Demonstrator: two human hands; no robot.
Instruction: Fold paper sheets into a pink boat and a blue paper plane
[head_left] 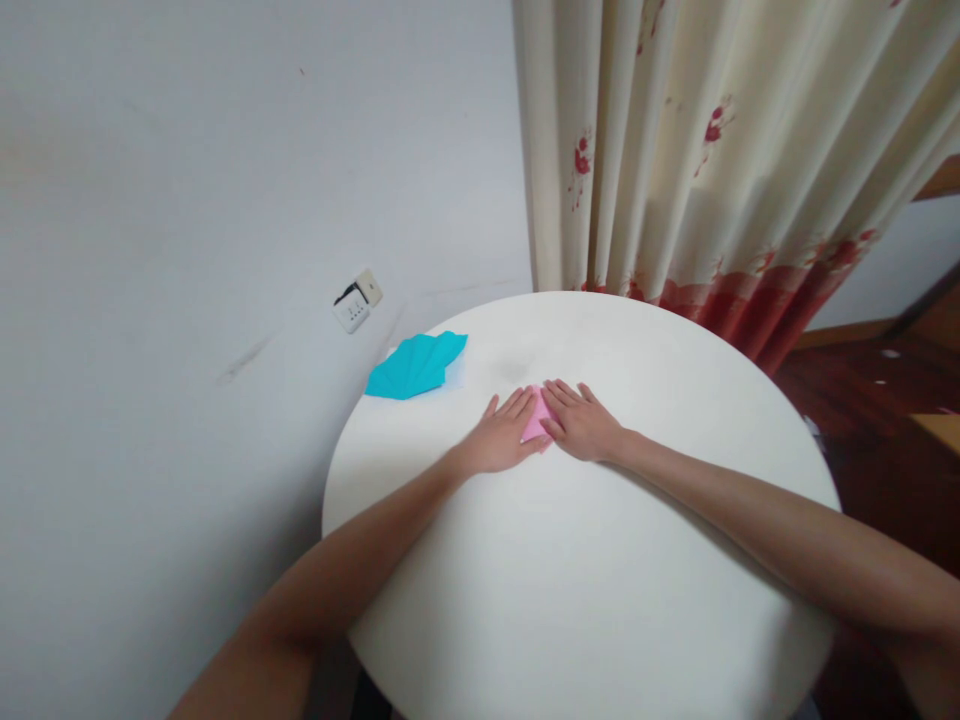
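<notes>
A small pink piece of paper (535, 418) lies on the white round table, partly covered by both hands. My left hand (501, 436) rests flat on its left side, fingers stretched out and thumb across its near part. From the right, my right hand (581, 420) lies flat over the paper's right edge with its fingers extended. The paper looks folded, but its full outline is hidden under the fingers. Farther back on the left, creased blue paper (414, 366) sits over some white sheets (454, 374), apart from both hands.
The round white table (585, 560) stands close to a pale wall (225, 180) with a socket (351, 310). Behind it hangs a cream and red curtain (675, 150). Dark reddish flooring (862, 390) shows at the right.
</notes>
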